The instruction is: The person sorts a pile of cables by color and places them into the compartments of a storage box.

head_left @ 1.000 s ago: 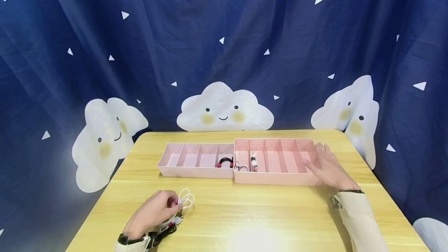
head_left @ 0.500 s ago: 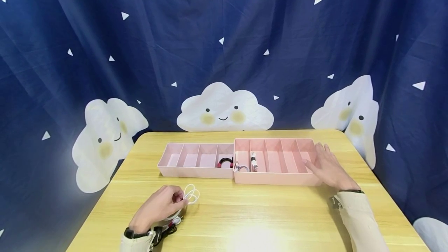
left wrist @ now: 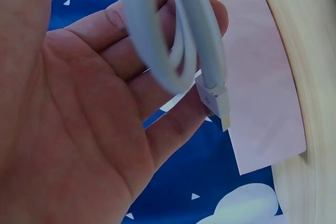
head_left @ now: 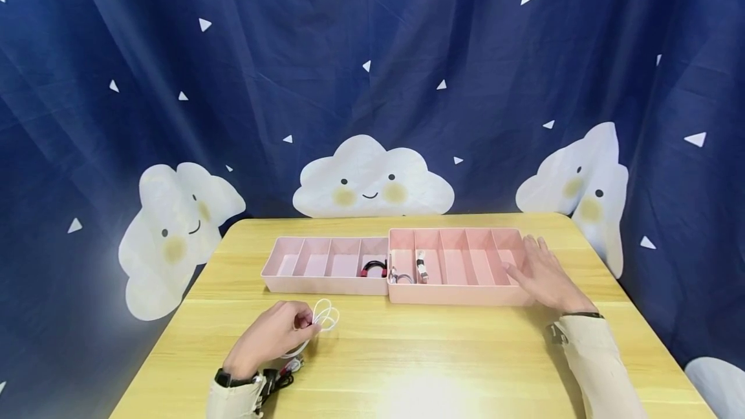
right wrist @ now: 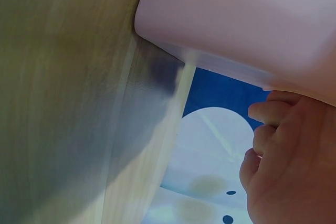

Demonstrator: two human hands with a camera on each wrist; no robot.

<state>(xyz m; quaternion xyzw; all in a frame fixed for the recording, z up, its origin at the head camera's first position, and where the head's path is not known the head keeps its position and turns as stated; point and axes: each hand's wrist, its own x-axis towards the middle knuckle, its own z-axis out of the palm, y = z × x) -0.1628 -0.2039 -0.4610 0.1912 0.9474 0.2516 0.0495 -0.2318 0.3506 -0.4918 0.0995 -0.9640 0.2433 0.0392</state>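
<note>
A looped white charging cable (head_left: 327, 315) is pinched in my left hand (head_left: 273, 335), low over the table at the left. In the left wrist view its white plug (left wrist: 214, 98) hangs beside the fingers. Below that hand lie more cables (head_left: 284, 377), partly hidden by the wrist. My right hand (head_left: 550, 280) holds the right end wall of the pink divided box (head_left: 460, 295), thumb over the rim and fingers along the outside. In the right wrist view the fingers (right wrist: 270, 113) touch the box's outer side; the thumb is hidden.
A paler pink divided box (head_left: 326, 285) adjoins the pink one on the left. A black cable with red ends (head_left: 374, 266) lies in its rightmost compartment. The pink box holds a grey cable (head_left: 401, 278) and a bundled white one (head_left: 421, 268). A blue curtain (head_left: 372, 102) hangs behind the table.
My left hand has moved right and slightly away from me, carrying the white charging cable off the other cables. The right hand keeps its place on the pink box.
</note>
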